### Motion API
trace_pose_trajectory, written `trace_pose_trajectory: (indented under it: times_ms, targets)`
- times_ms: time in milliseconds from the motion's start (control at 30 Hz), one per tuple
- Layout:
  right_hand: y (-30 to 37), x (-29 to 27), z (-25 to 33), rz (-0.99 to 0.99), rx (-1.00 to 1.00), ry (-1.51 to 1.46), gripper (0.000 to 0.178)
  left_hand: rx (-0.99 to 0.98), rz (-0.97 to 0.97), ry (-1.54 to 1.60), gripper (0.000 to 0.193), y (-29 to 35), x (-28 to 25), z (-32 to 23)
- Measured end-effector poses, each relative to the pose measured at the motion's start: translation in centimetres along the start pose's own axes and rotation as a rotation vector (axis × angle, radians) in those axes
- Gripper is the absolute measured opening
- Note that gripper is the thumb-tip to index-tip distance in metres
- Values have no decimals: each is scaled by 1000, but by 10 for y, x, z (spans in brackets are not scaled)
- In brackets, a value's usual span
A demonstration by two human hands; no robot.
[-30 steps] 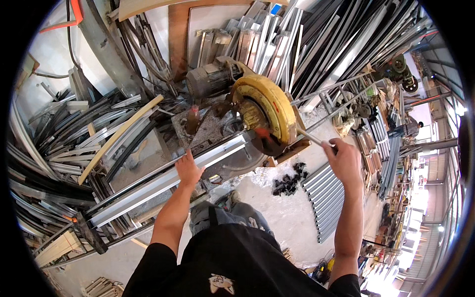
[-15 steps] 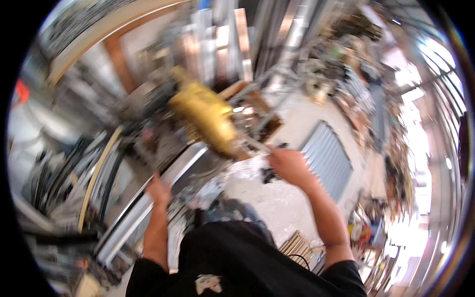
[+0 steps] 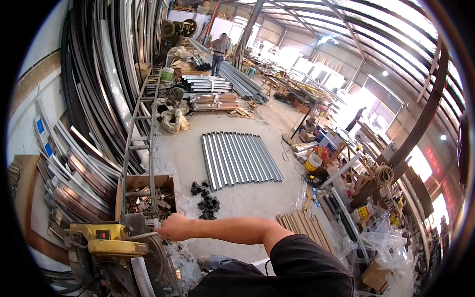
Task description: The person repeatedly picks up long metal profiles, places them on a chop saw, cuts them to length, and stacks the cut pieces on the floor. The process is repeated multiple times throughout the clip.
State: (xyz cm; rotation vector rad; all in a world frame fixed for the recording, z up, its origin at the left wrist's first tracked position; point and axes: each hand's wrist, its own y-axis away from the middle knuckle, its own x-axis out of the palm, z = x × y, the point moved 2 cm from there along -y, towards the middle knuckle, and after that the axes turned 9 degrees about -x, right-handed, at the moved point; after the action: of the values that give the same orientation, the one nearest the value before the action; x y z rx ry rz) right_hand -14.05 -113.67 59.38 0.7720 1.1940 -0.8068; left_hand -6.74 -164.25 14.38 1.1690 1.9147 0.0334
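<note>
My right hand (image 3: 174,227) is closed around the end of a thin bar handle (image 3: 142,236). The handle sticks out from a yellow cut-off saw (image 3: 116,248) at the lower left, which has a small switch panel (image 3: 103,234) on top. Beneath the saw's yellow guard, a silver metal profile (image 3: 142,277) lies at a slant. My right arm stretches leftward across the lower middle. My left hand is out of the picture.
Behind the saw stands a wooden box of metal offcuts (image 3: 163,196), with a metal rack frame (image 3: 140,133) over it. Black brackets (image 3: 208,204) and a row of ribbed metal profiles (image 3: 240,157) lie on the floor. Long profiles (image 3: 101,74) lean leftward. Two people (image 3: 217,53) stand farther back.
My view has swung up and right, bringing the workshop into sight. The saw now sits lower left. My right hand stays on its handle; my left hand has left the picture.
</note>
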Motion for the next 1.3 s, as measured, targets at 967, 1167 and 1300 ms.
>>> trace_pose_trajectory:
  times_ms: [967, 1167, 1300]
  targets:
    - [28, 46, -18, -121, 81, -70, 28, 151, -245, -540, 96, 90, -19, -72]
    - [30, 53, -21, -128, 91, -61, 28, 156, -262, -529, 93, 86, -17, -75]
    - [32, 58, -24, -110, 103, -62, 28, 158, -257, -521, 91, 85, -13, -73]
